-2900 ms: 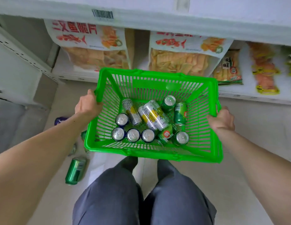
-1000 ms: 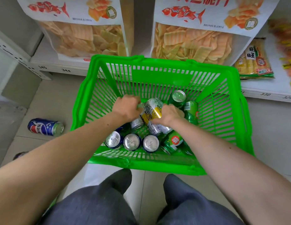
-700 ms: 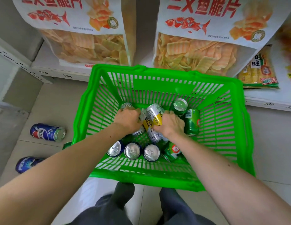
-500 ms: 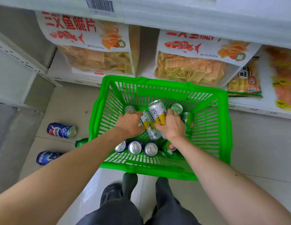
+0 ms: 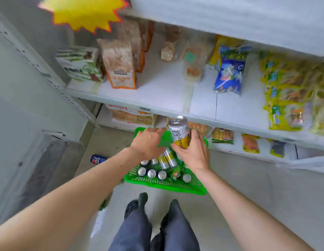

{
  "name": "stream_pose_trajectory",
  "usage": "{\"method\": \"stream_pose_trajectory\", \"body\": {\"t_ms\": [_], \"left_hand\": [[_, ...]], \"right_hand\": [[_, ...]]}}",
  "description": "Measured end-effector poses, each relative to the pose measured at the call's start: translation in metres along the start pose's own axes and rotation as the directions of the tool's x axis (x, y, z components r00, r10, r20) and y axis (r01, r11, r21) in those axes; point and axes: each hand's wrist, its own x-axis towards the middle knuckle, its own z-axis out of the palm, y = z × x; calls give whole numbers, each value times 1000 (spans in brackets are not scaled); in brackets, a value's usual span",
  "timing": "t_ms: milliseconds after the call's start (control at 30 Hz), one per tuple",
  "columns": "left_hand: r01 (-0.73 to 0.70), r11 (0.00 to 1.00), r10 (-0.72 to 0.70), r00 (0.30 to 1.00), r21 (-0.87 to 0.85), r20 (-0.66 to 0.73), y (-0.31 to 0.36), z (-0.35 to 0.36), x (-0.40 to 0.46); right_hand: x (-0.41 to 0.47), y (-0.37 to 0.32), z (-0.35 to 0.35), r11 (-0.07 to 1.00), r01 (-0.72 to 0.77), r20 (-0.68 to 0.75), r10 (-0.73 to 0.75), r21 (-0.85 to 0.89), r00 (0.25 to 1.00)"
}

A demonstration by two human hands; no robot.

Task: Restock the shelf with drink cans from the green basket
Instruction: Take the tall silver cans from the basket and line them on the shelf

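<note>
The green basket point(image 5: 168, 186) stands on the floor in front of my feet. Several drink cans point(image 5: 151, 173) lie and stand inside it. My right hand point(image 5: 192, 151) grips a tall silver and yellow can point(image 5: 179, 132) upright, lifted above the basket near the lower shelf edge. Just to its left my left hand point(image 5: 148, 143) hovers over the basket, back toward me, its fingers hidden underneath. Two slim silver and yellow cans point(image 5: 166, 159) show below the hands. The white shelf point(image 5: 157, 91) above has bare room in its middle.
Snack bags fill the shelf: an orange-trimmed bag point(image 5: 121, 69) at left, a blue bag point(image 5: 230, 69) and yellow packs point(image 5: 293, 95) at right. A blue can point(image 5: 98, 159) lies on the floor left of the basket. A grey wall panel stands at left.
My right hand has lifted the tall silver and yellow can up out of the pile. My left hand has risen too. My view has tilted up to the middle shelf.
</note>
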Motion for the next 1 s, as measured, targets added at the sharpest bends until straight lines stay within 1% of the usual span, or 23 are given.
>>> {"method": "stream_pose_trajectory", "body": {"t_ms": [233,333,467,533,633,833,1000], "left_hand": [[-70,998,70,983,9,-171,44,-155,-79],[-96,994,82,971,-53,-224,56,-204,-102],[-115,992,96,946,-46,-311,67,-260,-117],[-112,991,81,932,-69,-353,71,-287,-115],[-138,985,80,902,-107,-424,77,-326,-104],[-133,986,77,900,-102,-429,74,-384,-48],[-127,983,61,908,-134,-415,59,-413,3]], "right_hand": [[-45,-110,-134,989,132,-129,-123,61,984],[-58,-144,-178,979,182,-162,-166,92,973],[-63,-178,-226,953,271,-220,-238,137,946],[-56,-192,-246,939,309,-246,-268,150,932],[-34,-213,-271,927,327,-272,-271,184,923],[33,-248,-302,926,318,-325,-243,201,914],[101,-266,-304,941,279,-335,-204,191,920]]}}
